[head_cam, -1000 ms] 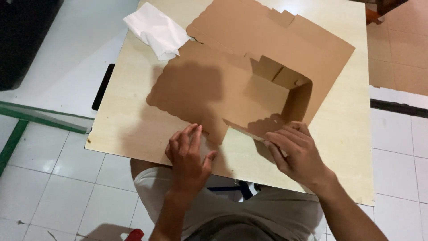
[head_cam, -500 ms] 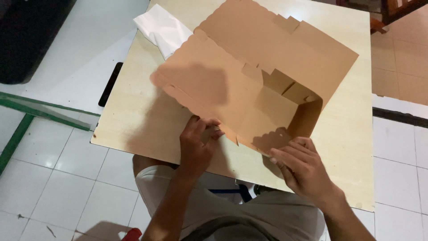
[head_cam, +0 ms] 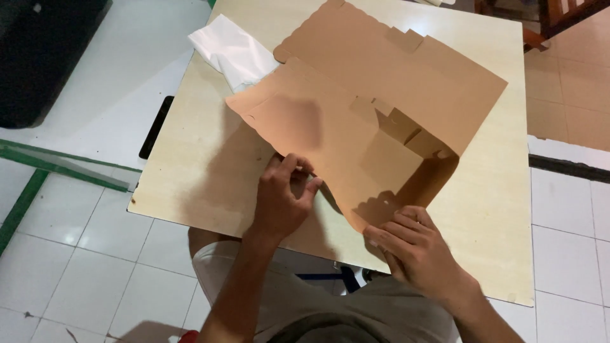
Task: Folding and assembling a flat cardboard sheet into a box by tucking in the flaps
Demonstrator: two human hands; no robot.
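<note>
My left hand [head_cam: 284,202] pinches the near edge of a brown cardboard box blank [head_cam: 356,121] lying on the table [head_cam: 197,165]; my right hand [head_cam: 416,251], fingers seemingly spread, presses its folded corner; white plastic bag [head_cam: 232,51] beyond.

**A pale wooden bench on a white tiled floor**

The bench [head_cam: 190,171] was a square board of light plywood, seen from above, its near edge running unevenly towards the right corner. It stood on a floor of white tiles [head_cam: 76,279] with dark grout lines, scuffed in places. Beyond the right edge of the bench the floor changed to reddish-brown tiles [head_cam: 572,95], with a dark strip [head_cam: 569,168] marking the border. A green metal frame [head_cam: 38,171] slanted across the floor at the left. A large black object [head_cam: 44,57] filled the far left corner. Dark wooden furniture legs [head_cam: 546,19] showed at the far right. Light was soft and indoor, casting blurred shadows.
</note>
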